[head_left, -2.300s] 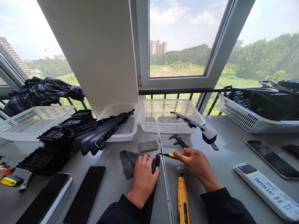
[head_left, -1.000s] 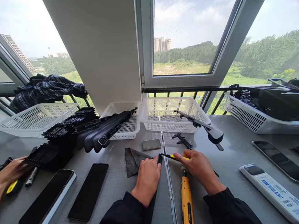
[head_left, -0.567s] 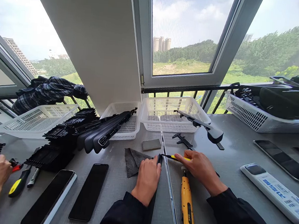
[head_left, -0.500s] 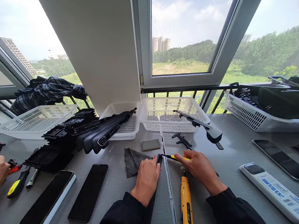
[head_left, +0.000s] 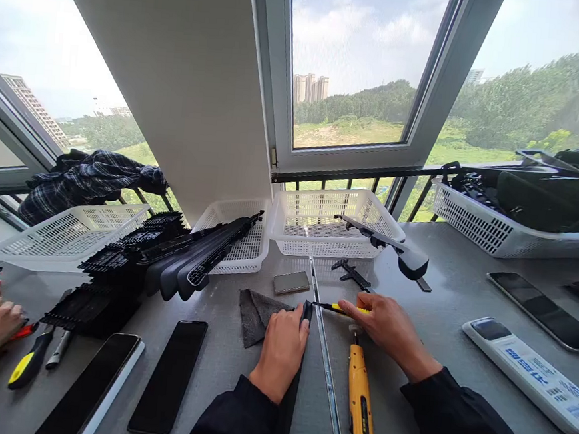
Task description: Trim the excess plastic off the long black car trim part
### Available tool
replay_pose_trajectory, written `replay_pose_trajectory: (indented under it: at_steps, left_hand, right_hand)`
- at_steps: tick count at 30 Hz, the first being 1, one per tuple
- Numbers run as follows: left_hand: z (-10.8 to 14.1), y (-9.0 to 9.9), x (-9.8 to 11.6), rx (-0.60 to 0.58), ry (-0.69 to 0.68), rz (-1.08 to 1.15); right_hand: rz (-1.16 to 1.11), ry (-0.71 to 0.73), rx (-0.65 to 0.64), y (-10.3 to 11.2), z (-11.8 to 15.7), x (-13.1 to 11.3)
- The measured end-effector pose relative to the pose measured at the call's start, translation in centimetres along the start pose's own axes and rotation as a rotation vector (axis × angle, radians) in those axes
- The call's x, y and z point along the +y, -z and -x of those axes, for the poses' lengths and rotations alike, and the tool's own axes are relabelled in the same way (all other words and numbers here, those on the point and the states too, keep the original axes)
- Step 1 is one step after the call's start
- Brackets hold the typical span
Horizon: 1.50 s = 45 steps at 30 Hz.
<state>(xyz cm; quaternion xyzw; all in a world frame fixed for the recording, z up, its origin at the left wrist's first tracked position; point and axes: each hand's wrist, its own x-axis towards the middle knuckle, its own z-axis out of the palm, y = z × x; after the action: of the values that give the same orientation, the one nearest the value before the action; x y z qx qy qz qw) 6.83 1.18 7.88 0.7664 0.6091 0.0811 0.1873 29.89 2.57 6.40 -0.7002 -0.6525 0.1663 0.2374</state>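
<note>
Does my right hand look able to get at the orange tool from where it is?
Probably yes: the orange tool lies close to your right hand with nothing on top, though that hand holds the yellow tool.

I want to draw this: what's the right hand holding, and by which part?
The right hand holds the thin pointed tool by its yellow handle.

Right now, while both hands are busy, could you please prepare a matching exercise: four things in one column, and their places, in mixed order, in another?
Things
1. yellow, rounded handheld tool
2. dark grey fabric cloth
3. slim yellow-and-black pointed tool
4. white, perforated plastic basket heaped with black parts

Places
A. held in the wearer's right hand
B. at the far right
C. beside the wearer's left hand
D. along the right side of the long shiny strip

Pairs: 1-D, 2-C, 3-A, 4-B
</note>
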Motion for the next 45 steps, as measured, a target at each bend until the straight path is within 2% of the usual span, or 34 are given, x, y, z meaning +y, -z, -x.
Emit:
replay_pose_trajectory:
  at_steps: [8, 27, 45]
  left_hand:
    - [-0.2, -0.1, -0.3, -0.007, -0.002, 0.042]
    - [0.1, 0.8, 0.4, -0.036, 0.0, 0.014]
    - [-0.1, 0.3, -0.1, -0.044, -0.018, 0.021]
  right_hand:
    - [-0.147, -0.02, 0.1, -0.8, -0.1, -0.1]
    - [-0.042, -0.006, 0.074, -1.1, 0.1, -0.5]
    - [-0.013, -0.02, 0.075, -0.9, 0.2, -0.9]
